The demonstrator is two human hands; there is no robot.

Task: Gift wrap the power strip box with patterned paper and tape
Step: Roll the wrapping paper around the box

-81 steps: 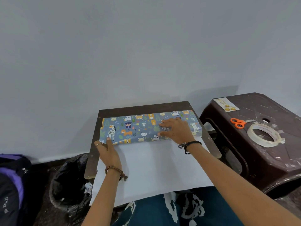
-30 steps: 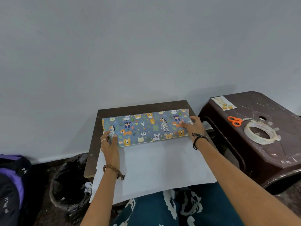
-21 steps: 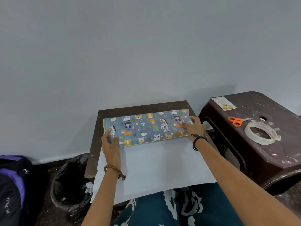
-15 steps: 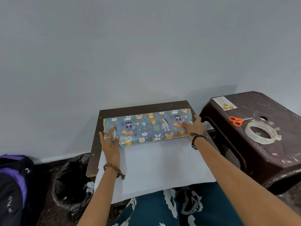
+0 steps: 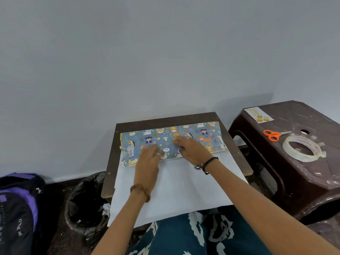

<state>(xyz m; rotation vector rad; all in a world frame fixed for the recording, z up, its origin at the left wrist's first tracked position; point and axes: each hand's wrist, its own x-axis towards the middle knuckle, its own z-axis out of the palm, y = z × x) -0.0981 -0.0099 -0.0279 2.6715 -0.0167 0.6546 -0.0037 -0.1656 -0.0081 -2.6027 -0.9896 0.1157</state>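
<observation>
The power strip box (image 5: pixel 202 138) lies across the far half of a small brown table (image 5: pixel 165 119), covered by blue paper printed with cartoon animals. The paper's white underside (image 5: pixel 180 186) spreads toward me and hangs over the near table edge. My left hand (image 5: pixel 149 159) rests flat near the middle of the box's near edge, fingers pressing the patterned flap. My right hand (image 5: pixel 191 150) lies flat beside it, palm down on the wrapped top. A roll of clear tape (image 5: pixel 302 148) sits on the stool at right.
A dark brown plastic stool (image 5: pixel 294 173) stands to the right, carrying orange-handled scissors (image 5: pixel 272 134), a small sticker card (image 5: pixel 258 115) and stuck-on bits of tape. A bin lined with a black bag (image 5: pixel 82 205) and a purple-black backpack (image 5: pixel 16 205) sit on the floor at left. A grey wall rises behind.
Both hands have slid from the two ends of the box inward to its middle. The box and paper stay in place.
</observation>
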